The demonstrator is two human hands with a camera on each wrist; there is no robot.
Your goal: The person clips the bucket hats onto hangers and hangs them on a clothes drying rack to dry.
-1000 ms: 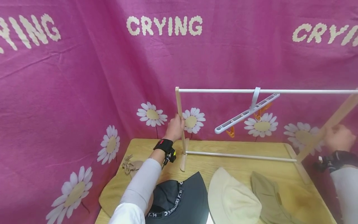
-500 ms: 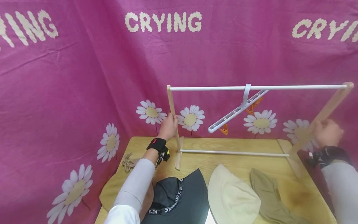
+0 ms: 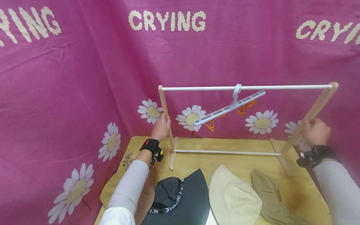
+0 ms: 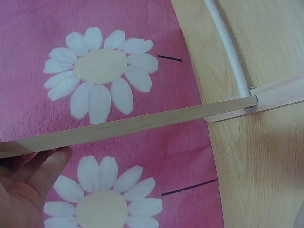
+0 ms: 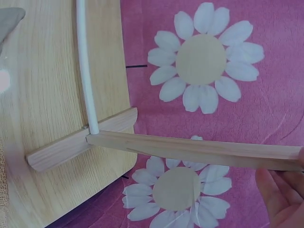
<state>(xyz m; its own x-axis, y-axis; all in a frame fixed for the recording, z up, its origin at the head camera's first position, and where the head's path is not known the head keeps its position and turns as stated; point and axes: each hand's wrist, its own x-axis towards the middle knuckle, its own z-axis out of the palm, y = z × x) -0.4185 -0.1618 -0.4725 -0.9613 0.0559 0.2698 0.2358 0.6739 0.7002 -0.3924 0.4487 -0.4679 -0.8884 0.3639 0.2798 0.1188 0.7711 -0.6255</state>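
Observation:
A small garment rack with wooden posts and white bars stands at the back of the wooden table. My left hand grips its left post, fingers wrapped around the wood. On the other side my right hand holds the right post between thumb and fingers. From the top bar hangs a white clip hanger, tilted, with orange clips beneath it. Both posts meet wooden feet joined by a lower white bar.
Along the table's front lie a black bucket hat, a cream hat and an olive-brown hat. A tan hat and a brownish-pink hat lie partly behind my left arm. A pink curtain backs the table.
The rack has shifted left across the table, with both hands moving along on its posts. Its hanger has swung and turned on the top bar.

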